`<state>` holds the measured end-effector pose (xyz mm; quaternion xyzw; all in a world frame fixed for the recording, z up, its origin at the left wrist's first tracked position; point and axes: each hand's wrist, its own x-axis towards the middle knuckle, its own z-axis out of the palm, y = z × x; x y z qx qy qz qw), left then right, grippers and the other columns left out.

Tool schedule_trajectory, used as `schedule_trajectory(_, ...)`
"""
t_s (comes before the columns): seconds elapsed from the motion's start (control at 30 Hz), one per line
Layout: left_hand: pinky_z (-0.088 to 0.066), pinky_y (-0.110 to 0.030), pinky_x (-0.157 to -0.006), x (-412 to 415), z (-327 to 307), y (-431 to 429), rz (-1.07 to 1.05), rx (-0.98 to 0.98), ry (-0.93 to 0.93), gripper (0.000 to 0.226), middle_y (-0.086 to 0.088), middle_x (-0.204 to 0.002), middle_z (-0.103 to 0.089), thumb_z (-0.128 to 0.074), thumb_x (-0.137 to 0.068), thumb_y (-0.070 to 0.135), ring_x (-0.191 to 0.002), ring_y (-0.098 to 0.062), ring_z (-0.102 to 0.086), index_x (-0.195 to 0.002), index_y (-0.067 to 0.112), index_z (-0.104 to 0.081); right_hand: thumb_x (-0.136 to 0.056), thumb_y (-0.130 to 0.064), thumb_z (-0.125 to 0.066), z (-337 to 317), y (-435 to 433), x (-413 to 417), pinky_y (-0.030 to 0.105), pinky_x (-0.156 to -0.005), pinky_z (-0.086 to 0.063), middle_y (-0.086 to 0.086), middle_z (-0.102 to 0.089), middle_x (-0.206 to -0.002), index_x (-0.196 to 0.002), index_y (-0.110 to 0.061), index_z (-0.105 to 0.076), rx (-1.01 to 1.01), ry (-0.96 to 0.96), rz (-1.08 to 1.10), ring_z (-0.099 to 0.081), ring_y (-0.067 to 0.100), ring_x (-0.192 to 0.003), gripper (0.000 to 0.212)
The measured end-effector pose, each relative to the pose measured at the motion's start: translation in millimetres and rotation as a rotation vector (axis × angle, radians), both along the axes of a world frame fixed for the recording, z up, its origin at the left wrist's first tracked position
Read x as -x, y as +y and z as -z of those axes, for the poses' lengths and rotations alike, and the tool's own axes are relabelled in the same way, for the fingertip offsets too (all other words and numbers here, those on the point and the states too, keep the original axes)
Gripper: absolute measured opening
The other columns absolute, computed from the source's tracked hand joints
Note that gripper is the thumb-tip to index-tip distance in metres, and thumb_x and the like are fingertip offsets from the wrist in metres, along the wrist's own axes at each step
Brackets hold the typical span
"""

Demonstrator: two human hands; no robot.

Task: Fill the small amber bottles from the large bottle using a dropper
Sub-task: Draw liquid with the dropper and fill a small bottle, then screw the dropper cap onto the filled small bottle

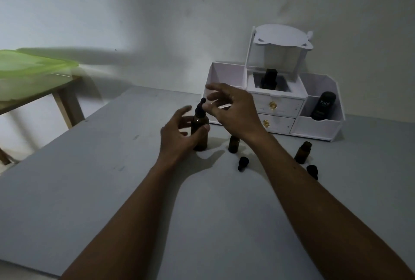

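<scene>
The large amber bottle (200, 137) stands upright on the grey table (112, 167) with its black dropper cap (200, 107) on top. My left hand (177, 136) wraps around the bottle's body, thumb on its front and fingers blurred behind it. Just to the right of the dropper's bulb, my right hand (233, 111) hovers with its fingers spread and nothing in them. Two small amber bottles stand uncapped: one (233, 144) under my right wrist, the other (303, 152) further right. Their black dropper caps (243, 163) (312, 171) lie on the table beside them.
A white drawer organizer (314, 127) stands against the wall behind the bottles. A black bottle (322, 105) sits in its right compartment and a dark bottle (270, 79) in its middle one. A wooden table with a green cover (33, 66) is at the left.
</scene>
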<state>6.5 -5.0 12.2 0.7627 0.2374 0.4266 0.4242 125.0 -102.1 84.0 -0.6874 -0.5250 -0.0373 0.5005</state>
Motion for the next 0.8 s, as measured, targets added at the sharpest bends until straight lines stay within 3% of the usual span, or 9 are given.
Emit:
schedule_trajectory(0.1,-0.056,-0.024,-0.073,2.5,-9.2,-7.6,-0.196,-0.191,-0.209,0.053,0.002,-0.102,-0.069,-0.072,-0.081,0.047,-0.092,-0.009,-0.066,-0.123,0.016,-0.06,-0.084,-0.012,-0.076,-16.9,-26.8,-11.7,0.008,-0.068,-0.053,-0.009,-0.072,-0.093,-0.102,-0.019,-0.074,0.143,-0.034,-0.001,-0.066,-0.004,-0.08,0.02)
schedule_trajectory(0.2,-0.052,-0.026,-0.063,1.3,-21.0,-24.0,-0.24,-0.357,-0.362,0.018,0.003,-0.076,-0.065,-0.073,-0.085,0.023,-0.07,-0.006,-0.062,-0.094,0.008,-0.068,-0.082,-0.004,-0.075,-26.0,-53.1,-25.6,0.016,-0.074,-0.055,-0.01,-0.072,-0.094,-0.098,-0.023,-0.073,0.509,-0.004,-0.065,-0.069,0.001,-0.085,0.026)
schedule_trajectory(0.3,-0.044,-0.014,-0.059,-8.0,-20.4,-43.8,-0.136,-0.376,-0.36,0.011,0.006,-0.066,-0.063,-0.072,-0.086,0.013,-0.059,0.001,-0.057,-0.078,0.005,-0.07,-0.079,-0.002,-0.077,-13.6,-65.6,-25.7,0.025,-0.081,-0.058,-0.012,-0.071,-0.103,-0.097,-0.031,-0.071,0.806,-0.038,-0.08,-0.068,0.003,-0.088,0.035)
schedule_trajectory(0.43,-0.05,-0.008,-0.065,-23.6,-9.3,-58.9,0.03,-0.252,-0.229,0.005,0.011,-0.073,-0.066,-0.073,-0.086,0.012,-0.068,0.005,-0.066,-0.09,0.009,-0.072,-0.078,-0.006,-0.077,18.1,-68.9,-23.4,0.027,-0.082,-0.056,-0.003,-0.064,-0.119,-0.111,-0.024,-0.071,0.959,-0.186,-0.026,-0.065,0.012,-0.089,0.039)
schedule_trajectory(0.5,-0.049,-0.005,-0.065,-28.2,-5.2,-63.4,0.091,-0.144,-0.129,0.017,0.008,-0.082,-0.067,-0.073,-0.086,0.008,-0.077,0.004,-0.067,-0.103,0.01,-0.072,-0.079,-0.005,-0.075,30.9,-69.3,-24.0,0.031,-0.082,-0.059,0.003,-0.062,-0.121,-0.113,-0.024,-0.071,0.975,-0.208,0.018,-0.064,0.016,-0.09,0.039)
schedule_trajectory(0.6,-0.048,-0.006,-0.073,-34.8,1.6,-65.1,0.118,-0.003,0.055,0.04,0.0,-0.118,-0.066,-0.067,-0.09,0.005,-0.104,-0.008,-0.063,-0.129,0.015,-0.062,-0.079,-0.006,-0.077,33.4,-73.9,-25.8,0.03,-0.083,-0.058,-0.001,-0.063,-0.117,-0.107,-0.026,-0.072,0.94,-0.214,-0.021,-0.063,0.014,-0.092,0.035)
schedule_trajectory(0.7,-0.05,-0.026,-0.097,-39.3,5.4,-65.0,0.143,0.172,0.165,0.054,-0.002,-0.14,-0.056,-0.065,-0.092,0.004,-0.123,-0.017,-0.056,-0.142,0.018,-0.051,-0.076,-0.009,-0.082,9.9,-84.0,-34.8,0.025,-0.08,-0.057,-0.01,-0.069,-0.104,-0.097,-0.028,-0.073,0.831,-0.128,-0.069,-0.069,0.008,-0.085,0.03)
schedule_trajectory(0.8,-0.049,-0.041,-0.104,-42.8,5.2,-63.7,0.166,0.261,0.227,0.057,-0.005,-0.141,-0.056,-0.068,-0.091,0.008,-0.123,-0.022,-0.057,-0.144,0.016,-0.049,-0.079,-0.011,-0.08,-14.3,-90.4,-46.8,0.021,-0.076,-0.057,-0.009,-0.074,-0.094,-0.096,-0.026,-0.071,0.583,0.009,-0.082,-0.071,0.003,-0.085,0.024)
